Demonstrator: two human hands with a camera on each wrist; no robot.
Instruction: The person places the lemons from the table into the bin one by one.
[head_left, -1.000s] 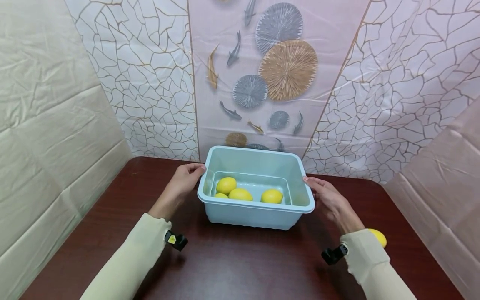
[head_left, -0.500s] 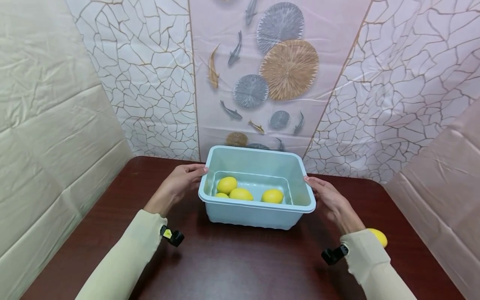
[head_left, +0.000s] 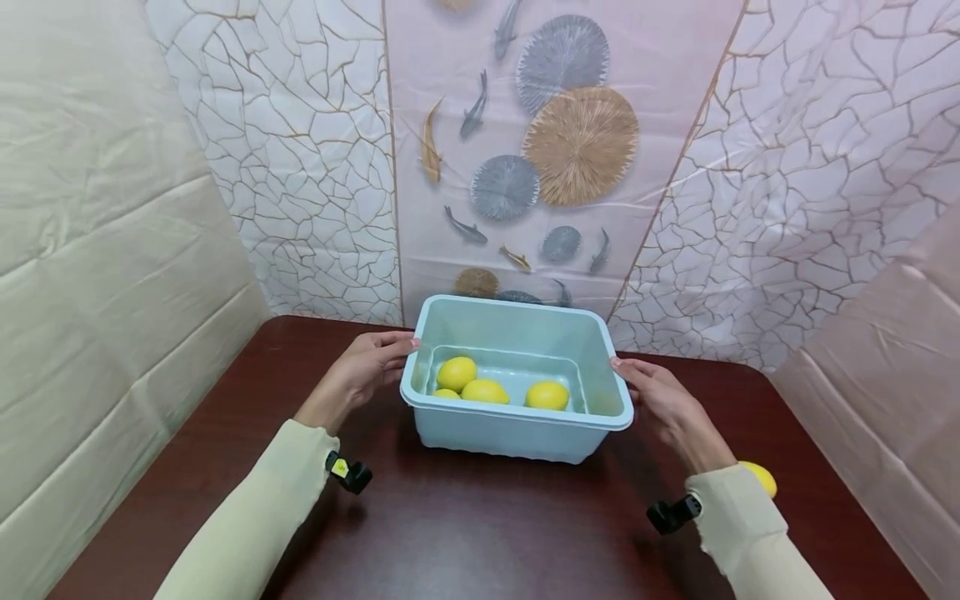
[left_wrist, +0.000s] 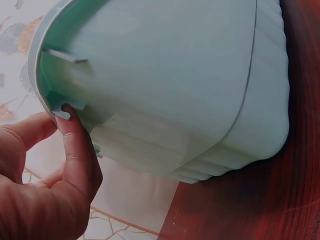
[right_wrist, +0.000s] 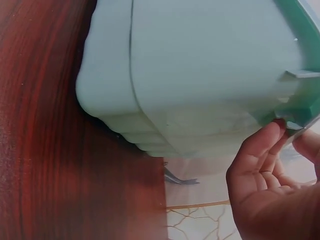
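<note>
A pale blue-green plastic bin (head_left: pixel 510 429) stands on the table, its opening tilted into view. Inside lie several lemons (head_left: pixel 547 395), most of them gathered toward the left. At its left rim my left hand (head_left: pixel 360 367) pinches the edge, thumb on the outside lip and fingertips beneath, as the left wrist view shows of the hand (left_wrist: pixel 60 175). My right hand (head_left: pixel 663 400) holds the opposite rim. In the right wrist view the fingers (right_wrist: pixel 257 150) reach under the lip, with the thumb at its edge.
A single yellow lemon (head_left: pixel 761 478) lies on the dark red-brown table (head_left: pixel 480 533), partly behind the right sleeve (head_left: pixel 738 508). Behind the table hangs a patterned cloth (head_left: pixel 495 250); pale cloth walls (head_left: pixel 112 292) flank both sides.
The left hand has shifted its hold slightly along the left rim, its fingers straighter than before. Bin, lemons and right hand keep their places; the head view has moved a little.
</note>
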